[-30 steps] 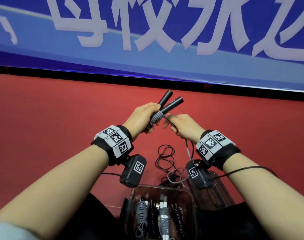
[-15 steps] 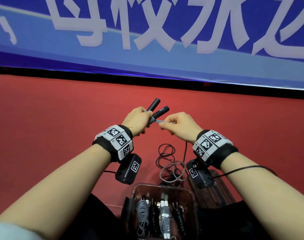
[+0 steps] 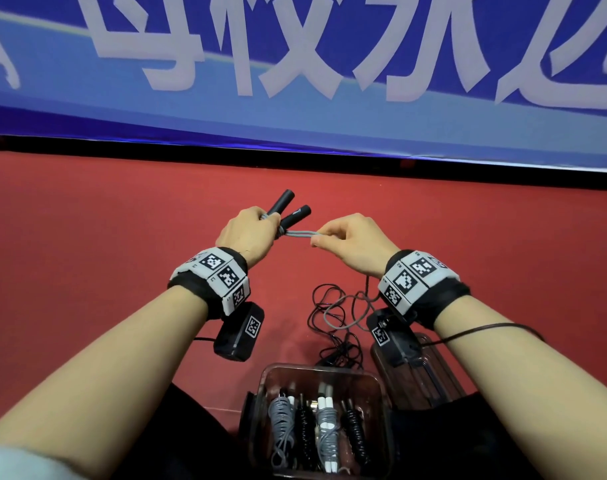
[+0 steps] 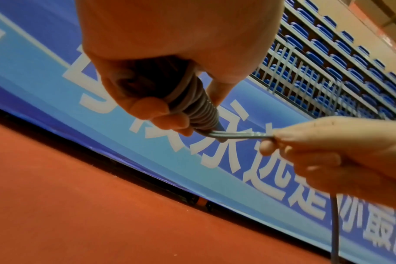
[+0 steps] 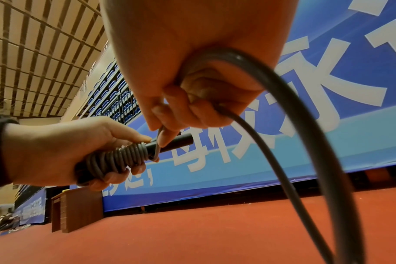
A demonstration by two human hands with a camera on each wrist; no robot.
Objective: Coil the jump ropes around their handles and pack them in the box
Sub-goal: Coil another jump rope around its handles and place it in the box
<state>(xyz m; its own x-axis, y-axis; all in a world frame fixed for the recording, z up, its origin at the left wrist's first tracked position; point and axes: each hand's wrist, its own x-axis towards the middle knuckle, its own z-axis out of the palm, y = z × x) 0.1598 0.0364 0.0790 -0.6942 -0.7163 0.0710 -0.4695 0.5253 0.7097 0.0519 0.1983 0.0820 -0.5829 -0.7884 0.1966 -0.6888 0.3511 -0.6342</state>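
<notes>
My left hand (image 3: 248, 235) grips a pair of black handles (image 3: 290, 211) held side by side, with grey rope coils (image 5: 118, 160) wound around them. My right hand (image 3: 343, 242) pinches a doubled strand of the grey rope (image 3: 300, 233), stretched taut from the coils (image 4: 199, 114) to the right. The rest of this rope (image 3: 336, 315) hangs from my right hand down to a loose pile on the floor. A clear box (image 3: 265, 379) stands between my knees and holds several coiled ropes, grey and black.
The floor (image 3: 87, 254) is red. A blue banner with white characters (image 3: 295, 81) runs along its far edge. Loose black rope (image 3: 321, 296) lies tangled in front of the box. A clear lid (image 3: 433, 379) lies right of the box. A brown stand (image 5: 76, 209) is at far left.
My right hand has moved right, away from the handles, drawing the grey strand out taut. My left hand tilted the handles and shifted slightly left.
</notes>
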